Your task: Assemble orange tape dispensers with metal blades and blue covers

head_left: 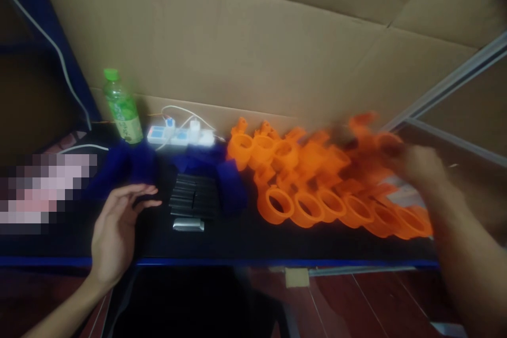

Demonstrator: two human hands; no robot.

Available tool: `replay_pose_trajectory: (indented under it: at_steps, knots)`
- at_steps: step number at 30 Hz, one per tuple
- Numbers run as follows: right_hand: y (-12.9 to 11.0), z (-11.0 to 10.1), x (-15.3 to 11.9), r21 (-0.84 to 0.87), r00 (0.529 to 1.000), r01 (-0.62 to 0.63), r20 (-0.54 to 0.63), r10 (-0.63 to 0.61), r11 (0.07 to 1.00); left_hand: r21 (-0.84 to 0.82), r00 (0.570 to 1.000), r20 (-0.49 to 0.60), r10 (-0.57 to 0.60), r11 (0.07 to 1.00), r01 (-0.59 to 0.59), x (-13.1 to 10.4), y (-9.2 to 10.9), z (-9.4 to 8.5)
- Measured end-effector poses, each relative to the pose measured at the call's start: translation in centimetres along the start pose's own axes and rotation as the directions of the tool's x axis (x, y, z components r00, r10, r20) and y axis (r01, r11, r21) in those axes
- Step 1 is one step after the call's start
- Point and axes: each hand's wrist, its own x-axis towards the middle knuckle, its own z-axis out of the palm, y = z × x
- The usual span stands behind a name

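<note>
The right hand [422, 169] is at the far right end of a cluster of bright orange, ring-shaped plastic-looking parts [312, 156], its fingertips lost in blur against a smeared orange bracketed piece [364, 140] behind the front row; whether they grip it or only touch it, I cannot tell. The left hand [116, 227] is empty, its fingers curved and its thumb held apart, over the left part of the matte black counter [229, 245]. Because the rings stand packed rim to rim, with brackets jutting between the rows, handling is probably cleanest with a hold on one collar's outer wall and a straight vertical path, so that no bracket hooks a neighbour. Slower, steadier fingers would likely help there, and the left hand could brace the adjoining rings. The orange collars look smooth, short and thick-walled, with round open mouths. Between the left hand and the cluster lie black, ribbed, bar-like pieces [194, 195], flat and closely set, with a shiny silver metallic block [188, 225] just in front and dark blue, angular pieces [232, 185] beside them, too blurred to read their texture.
</note>
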Motion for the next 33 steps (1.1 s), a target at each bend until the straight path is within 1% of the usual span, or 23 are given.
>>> replay_pose_trajectory:
  at_steps: [2,3,4,5,6,7,9,10,11,12,14,16,17,18,19,20,22,23,24,26,27,28,33]
  knots:
    - [-1.3,-1.5,-0.7,-0.024,0.999,-0.047,-0.011,0.046,0.999,0.002,1.000,0.002,0.004,1.000,-0.004,-0.1,0.0,0.0]
    - [-2.6,-2.4,-1.5,0.004,0.998,-0.055,-0.034,0.055,0.998,0.005,1.000,0.005,0.009,1.000,-0.009,-0.2,0.0,0.0]
    - [-4.3,-3.4,-2.6,0.080,0.996,-0.034,-0.082,0.040,0.996,0.010,1.000,0.010,0.016,1.000,-0.016,-0.2,-0.1,0.0]
    - [-6.3,-4.5,-4.1,0.202,0.991,0.031,-0.132,-0.004,0.979,0.016,1.000,0.019,0.022,1.000,-0.023,-0.3,-0.1,0.0]
    - [-8.6,-5.7,-5.9,0.365,0.988,0.084,-0.154,-0.029,0.927,0.024,0.999,0.035,0.026,0.999,-0.027,-0.3,-0.1,0.1]
    - [-11.1,-6.9,-7.9,0.526,0.988,0.135,-0.139,-0.071,0.840,0.031,0.998,0.061,0.026,0.999,-0.028,-0.4,0.0,0.1]
    - [-16.2,-9.1,-12.4,0.755,0.970,0.196,-0.058,-0.234,0.626,0.036,0.989,0.143,0.021,0.999,-0.027,-0.4,0.2,0.4]
    - [-18.6,-10.0,-14.5,0.824,0.930,0.200,0.011,-0.367,0.530,0.031,0.980,0.198,0.017,0.999,-0.024,-0.5,0.4,0.6]
    - [-20.8,-10.7,-16.5,0.883,0.857,0.184,0.072,-0.511,0.433,0.015,0.968,0.252,0.019,1.000,-0.024,-0.5,0.6,0.8]
    - [-22.9,-11.2,-18.3,0.924,0.788,0.140,0.114,-0.606,0.355,-0.010,0.953,0.302,0.019,1.000,-0.017,-0.6,0.8,1.0]
    - [-26.3,-11.5,-21.0,0.962,0.676,0.043,0.172,-0.717,0.271,-0.078,0.939,0.344,0.007,0.997,0.021,-0.7,1.3,1.4]
    - [-28.7,-11.3,-22.4,0.980,0.594,-0.034,0.177,-0.785,0.195,-0.092,0.934,0.347,-0.092,0.987,0.131,-0.7,1.7,1.6]
    - [-29.6,-10.9,-22.7,0.984,0.565,-0.057,0.170,-0.808,0.167,-0.081,0.944,0.301,-0.134,0.983,0.165,-0.6,1.8,1.6]
    - [-30.2,-10.5,-22.8,0.987,0.555,-0.063,0.155,-0.817,0.145,-0.064,0.956,0.244,-0.160,0.981,0.181,-0.4,2.0,1.6]
    - [-30.7,-10.1,-22.8,0.990,0.564,-0.052,0.140,-0.814,0.135,-0.055,0.964,0.195,-0.181,0.979,0.195,-0.2,2.1,1.5]
    - [-30.9,-9.5,-22.8,0.990,0.596,-0.025,0.124,-0.793,0.136,-0.049,0.970,0.148,-0.192,0.978,0.201,0.0,2.1,1.4]
    - [-31.0,-8.2,-22.8,0.982,0.674,0.087,0.064,-0.736,0.165,-0.054,0.976,0.088,-0.199,0.978,0.204,0.5,2.2,1.3]
    - [-30.9,-7.5,-23.0,0.967,0.683,0.165,0.032,-0.729,0.196,-0.061,0.977,0.072,-0.198,0.977,0.203,0.6,2.2,1.2]
    - [-30.8,-6.9,-23.2,0.939,0.668,0.250,0.008,-0.744,0.235,-0.066,0.978,0.064,-0.197,0.977,0.201,0.7,2.2,1.2]
    - [-30.5,-5.6,-23.9,0.857,0.597,0.417,-0.008,-0.802,0.303,-0.070,0.978,0.065,-0.199,0.977,0.203,0.8,2.2,1.2]
    - [-30.4,-5.1,-24.4,0.812,0.565,0.482,-0.002,-0.825,0.329,-0.068,0.976,0.071,-0.204,0.976,0.209,0.7,2.1,1.2]
    - [-30.3,-4.7,-24.7,0.774,0.549,0.527,0.006,-0.836,0.352,-0.064,0.975,0.077,-0.210,0.975,0.215,0.7,2.0,1.2]
    - [-30.1,-3.8,-25.5,0.666,0.544,0.614,0.031,-0.838,0.423,-0.045,0.968,0.081,-0.239,0.969,0.243,0.5,1.8,1.2]
